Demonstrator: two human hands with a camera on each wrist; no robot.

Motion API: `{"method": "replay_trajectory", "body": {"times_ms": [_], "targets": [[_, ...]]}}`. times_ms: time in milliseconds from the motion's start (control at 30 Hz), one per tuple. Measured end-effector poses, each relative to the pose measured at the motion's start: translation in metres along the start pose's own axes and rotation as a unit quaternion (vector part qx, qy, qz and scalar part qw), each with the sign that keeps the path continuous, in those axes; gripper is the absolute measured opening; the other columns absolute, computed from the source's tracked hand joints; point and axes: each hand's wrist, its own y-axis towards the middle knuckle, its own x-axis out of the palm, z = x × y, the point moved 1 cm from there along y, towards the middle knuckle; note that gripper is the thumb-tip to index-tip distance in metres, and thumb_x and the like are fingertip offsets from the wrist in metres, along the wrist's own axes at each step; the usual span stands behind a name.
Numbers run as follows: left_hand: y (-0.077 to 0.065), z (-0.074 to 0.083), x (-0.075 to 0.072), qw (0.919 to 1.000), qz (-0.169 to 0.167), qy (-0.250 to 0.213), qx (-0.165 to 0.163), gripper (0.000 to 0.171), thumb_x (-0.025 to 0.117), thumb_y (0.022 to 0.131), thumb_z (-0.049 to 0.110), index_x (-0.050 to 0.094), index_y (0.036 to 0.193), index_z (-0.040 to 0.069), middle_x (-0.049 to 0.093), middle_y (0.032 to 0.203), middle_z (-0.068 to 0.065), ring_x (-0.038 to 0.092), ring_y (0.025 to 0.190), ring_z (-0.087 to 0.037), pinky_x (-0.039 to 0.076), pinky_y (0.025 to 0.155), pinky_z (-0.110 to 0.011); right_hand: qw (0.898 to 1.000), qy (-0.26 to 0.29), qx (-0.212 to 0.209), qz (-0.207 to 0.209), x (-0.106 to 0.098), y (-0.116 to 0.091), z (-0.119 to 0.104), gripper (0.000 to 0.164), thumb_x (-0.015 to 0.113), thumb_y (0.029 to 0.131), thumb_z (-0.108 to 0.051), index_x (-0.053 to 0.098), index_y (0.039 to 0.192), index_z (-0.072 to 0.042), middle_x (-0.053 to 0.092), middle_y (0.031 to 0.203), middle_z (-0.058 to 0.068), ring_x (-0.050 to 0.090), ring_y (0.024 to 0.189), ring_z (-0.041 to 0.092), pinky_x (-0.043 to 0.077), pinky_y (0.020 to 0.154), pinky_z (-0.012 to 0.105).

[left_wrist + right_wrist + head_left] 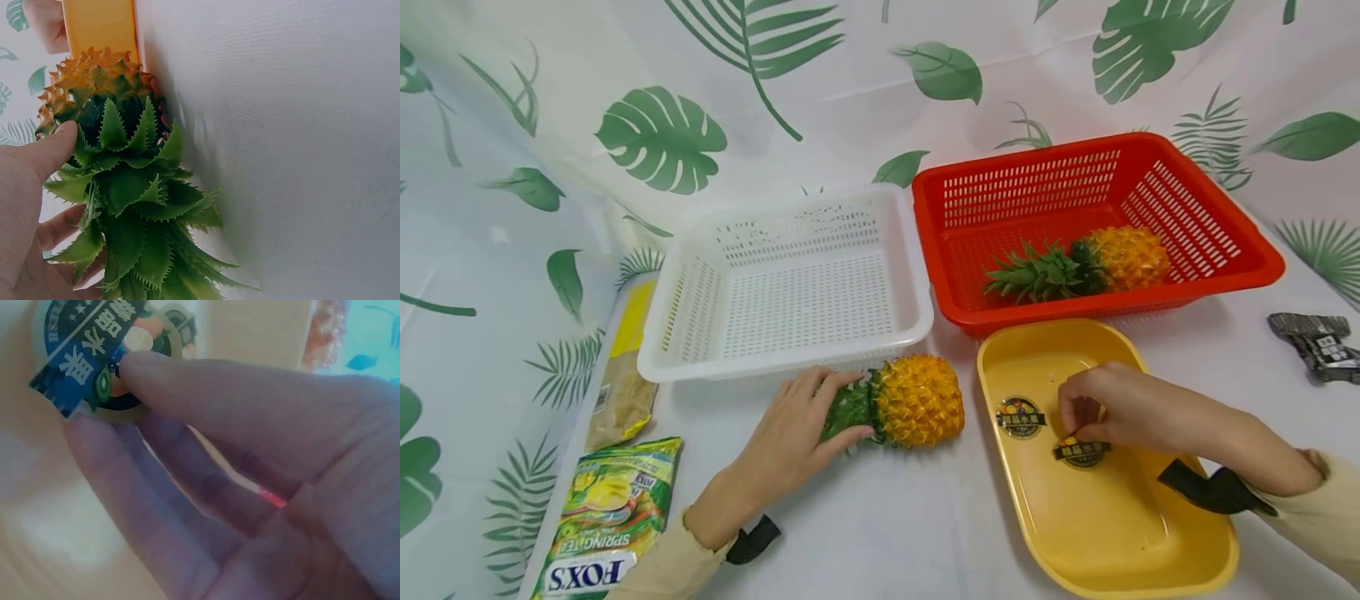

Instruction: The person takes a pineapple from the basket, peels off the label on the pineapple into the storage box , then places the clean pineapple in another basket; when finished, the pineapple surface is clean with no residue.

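Note:
A pineapple (919, 402) with a spiky orange body lies on its side before the white basket, its green leaves (134, 231) pointing left. My left hand (792, 427) holds it at the leafy crown, thumb on the near side and fingers on the far side. Over a yellow tray (1120, 533) my right hand (1123, 408) pinches a round fruit sticker (87, 356) with a dark band between thumb and fingertips. Another such sticker (1021, 417) lies at the tray's left side.
Behind stand a white basket (790, 358) and a red basket (1097, 310) holding a second pineapple (1123, 258). At left lie a green tea candy bag (613, 508) and a yellow-and-brown packet (623, 383). Dark crumpled wrappers (1318, 342) are at far right.

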Motion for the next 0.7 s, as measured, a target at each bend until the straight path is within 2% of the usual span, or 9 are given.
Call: {"method": "replay_trajectory", "body": {"times_ms": [233,400,700], "targets": [[0.000,0.000,0.000,1.0000,0.003,0.000,0.002,0.061,0.067,0.088,0.049,0.051,0.138,0.018,0.057,0.115,-0.001,0.054,0.100,-0.018,0.044,0.089,-0.038,0.999,-0.045,0.006,0.005,0.007,0.004,0.002,0.026,0.083,0.075,-0.012,0.058,0.073,-0.019,0.052,0.066,-0.017,0.041,0.060,-0.006,0.040,0.053,0.018],[0.000,-0.001,0.000,1.0000,0.002,0.000,0.001,0.061,0.067,0.088,0.049,0.051,0.138,0.018,0.057,0.115,-0.001,0.055,0.101,-0.019,0.045,0.091,-0.038,0.994,-0.100,0.041,0.013,0.010,0.002,0.001,0.029,0.084,0.074,-0.020,0.056,0.070,-0.023,0.047,0.063,-0.016,0.037,0.058,-0.003,0.033,0.053,0.018],[0.000,-0.001,0.001,1.0000,0.002,-0.003,0.002,0.061,0.067,0.088,0.049,0.051,0.138,0.017,0.057,0.114,-0.002,0.054,0.099,-0.018,0.045,0.087,-0.037,0.986,-0.149,0.059,0.036,0.013,0.004,-0.001,0.029,0.085,0.073,-0.022,0.056,0.071,-0.027,0.047,0.067,-0.015,0.040,0.061,0.000,0.033,0.054,0.019]]}}
